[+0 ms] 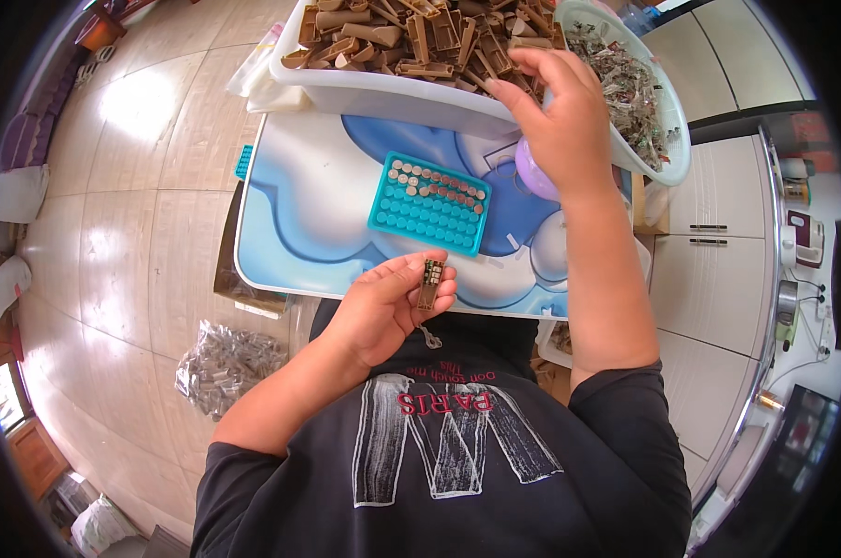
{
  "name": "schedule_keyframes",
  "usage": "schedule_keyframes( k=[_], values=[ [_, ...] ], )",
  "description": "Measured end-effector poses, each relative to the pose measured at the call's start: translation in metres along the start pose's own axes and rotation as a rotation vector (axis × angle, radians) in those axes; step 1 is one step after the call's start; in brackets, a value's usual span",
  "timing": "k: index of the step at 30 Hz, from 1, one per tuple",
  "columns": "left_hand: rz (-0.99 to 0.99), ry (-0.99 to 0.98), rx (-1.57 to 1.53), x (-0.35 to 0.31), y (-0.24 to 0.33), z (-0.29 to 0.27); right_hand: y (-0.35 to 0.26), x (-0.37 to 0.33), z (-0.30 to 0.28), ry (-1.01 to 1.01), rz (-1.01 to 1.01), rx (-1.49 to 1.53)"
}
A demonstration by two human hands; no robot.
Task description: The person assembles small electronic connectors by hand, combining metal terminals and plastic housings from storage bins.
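Observation:
My left hand [394, 296] is closed around a small brown plastic casing [428, 296] with a green-and-metal electronic part in its upper end. It holds the casing close to my body, at the table's near edge. My right hand [562, 107] is raised over the right part of a white bin [392, 95] heaped with brown plastic casings [443, 39]. Its thumb and forefinger are apart, with nothing visible between them. On the table between my hands and the bin lies a turquoise tray [411, 223], with round silver discs [436, 177] like button cells filling its far rows.
A pale basket [673, 153] of tangled small metal-and-wire parts stands right of the bin. A purple round object [535, 175] sits by my right wrist on the blue-and-white table [299, 205]. A clear bag of parts [227, 369] lies on the floor at left. White cabinets [708, 288] line the right.

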State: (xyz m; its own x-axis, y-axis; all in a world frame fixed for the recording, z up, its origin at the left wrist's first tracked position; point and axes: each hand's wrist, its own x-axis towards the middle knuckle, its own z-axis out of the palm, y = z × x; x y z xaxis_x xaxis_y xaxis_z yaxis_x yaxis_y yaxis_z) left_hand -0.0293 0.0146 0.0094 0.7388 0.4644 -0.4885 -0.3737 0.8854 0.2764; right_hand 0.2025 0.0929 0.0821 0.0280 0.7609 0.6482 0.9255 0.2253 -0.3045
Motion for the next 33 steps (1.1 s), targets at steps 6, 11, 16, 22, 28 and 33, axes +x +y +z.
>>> schedule_keyframes(
  k=[6, 11, 16, 22, 28, 33],
  values=[
    [-0.001, -0.026, 0.006, 0.002, -0.001, -0.003, -0.027, 0.030, 0.019, 0.043, -0.255, -0.182],
    [0.018, -0.016, 0.002, -0.002, 0.002, -0.005, -0.053, 0.046, 0.029, -0.042, -0.048, -0.166],
    [0.018, -0.015, -0.004, -0.003, 0.005, -0.007, -0.042, 0.057, 0.036, 0.147, -0.091, -0.093],
    [0.014, -0.032, -0.015, -0.002, 0.006, -0.008, -0.016, 0.080, 0.026, 0.191, 0.084, -0.050],
    [0.014, -0.021, -0.015, -0.004, 0.004, -0.009, -0.013, 0.111, 0.032, 0.025, 0.159, -0.232],
    [0.006, -0.035, -0.019, 0.000, 0.003, -0.010, 0.007, 0.112, 0.013, -0.170, 0.060, 0.321]
  ],
)
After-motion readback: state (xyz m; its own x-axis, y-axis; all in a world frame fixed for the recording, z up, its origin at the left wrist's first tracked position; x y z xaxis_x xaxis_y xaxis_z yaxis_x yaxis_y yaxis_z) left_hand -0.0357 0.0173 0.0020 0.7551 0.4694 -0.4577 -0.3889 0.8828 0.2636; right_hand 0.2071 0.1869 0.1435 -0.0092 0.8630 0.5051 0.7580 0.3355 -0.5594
